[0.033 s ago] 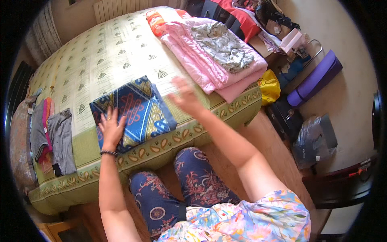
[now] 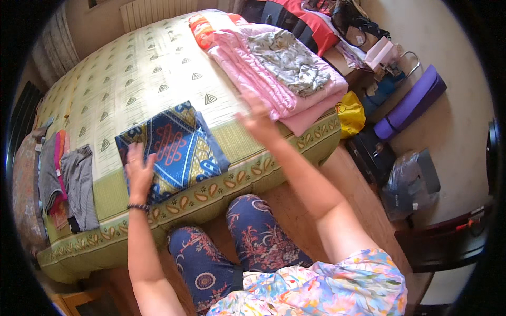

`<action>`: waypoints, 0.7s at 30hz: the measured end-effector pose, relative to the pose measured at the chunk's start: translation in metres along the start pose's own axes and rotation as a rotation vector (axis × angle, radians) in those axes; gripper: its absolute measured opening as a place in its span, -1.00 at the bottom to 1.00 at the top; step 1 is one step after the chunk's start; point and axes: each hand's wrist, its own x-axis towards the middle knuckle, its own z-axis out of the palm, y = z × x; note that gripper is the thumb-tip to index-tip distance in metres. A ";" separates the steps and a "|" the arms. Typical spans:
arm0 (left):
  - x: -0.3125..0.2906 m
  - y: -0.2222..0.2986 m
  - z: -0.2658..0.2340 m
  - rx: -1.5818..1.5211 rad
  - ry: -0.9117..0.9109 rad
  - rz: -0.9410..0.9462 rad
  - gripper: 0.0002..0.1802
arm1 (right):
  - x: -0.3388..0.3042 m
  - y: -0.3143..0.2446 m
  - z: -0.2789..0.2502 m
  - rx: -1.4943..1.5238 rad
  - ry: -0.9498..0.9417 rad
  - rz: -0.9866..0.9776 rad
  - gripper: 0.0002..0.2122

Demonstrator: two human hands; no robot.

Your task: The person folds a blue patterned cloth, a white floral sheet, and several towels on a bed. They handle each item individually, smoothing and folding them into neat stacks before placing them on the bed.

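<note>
A folded blue patterned cloth (image 2: 176, 142) with yellow and red motifs lies flat near the front edge of the bed (image 2: 132, 68). My left hand (image 2: 139, 171), with a dark bead bracelet at the wrist, is over its left part, fingers stretched out and holding nothing. To the right of the cloth my right hand (image 2: 259, 124) hovers over the bed, blurred by motion, its fingers apart and nothing in it. Just beyond that hand is a folded pink quilt (image 2: 263, 87) with a crumpled grey-green patterned cloth (image 2: 290, 60) on top.
Folded grey clothes (image 2: 79, 181) and a patterned bundle (image 2: 26, 189) lie at the bed's left end. Along the right wall are a yellow bag (image 2: 351, 113), a rolled purple mat (image 2: 414, 100), a black case (image 2: 371, 155) and a plastic-wrapped item (image 2: 411, 184).
My right hand has moved to the right, farther from the blue cloth and nearer the pink quilt. My left hand has shifted slightly left and toward me; the folded cloth keeps its place.
</note>
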 end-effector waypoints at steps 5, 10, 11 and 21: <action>0.001 -0.124 -0.014 -0.717 -0.011 -0.439 -0.44 | 0.026 0.153 -0.119 -0.487 0.348 0.670 -0.41; 0.024 -0.073 -0.011 -1.194 -0.128 -0.696 -0.52 | 0.026 0.259 -0.170 -0.345 0.271 0.780 -0.30; 0.016 -0.092 -0.022 -1.206 -0.083 -0.729 -0.51 | 0.043 0.232 -0.138 -0.633 0.136 0.817 -0.27; 0.025 -0.067 -0.019 -1.262 -0.448 -0.783 -0.54 | 0.053 0.227 -0.106 0.871 0.432 1.171 -0.51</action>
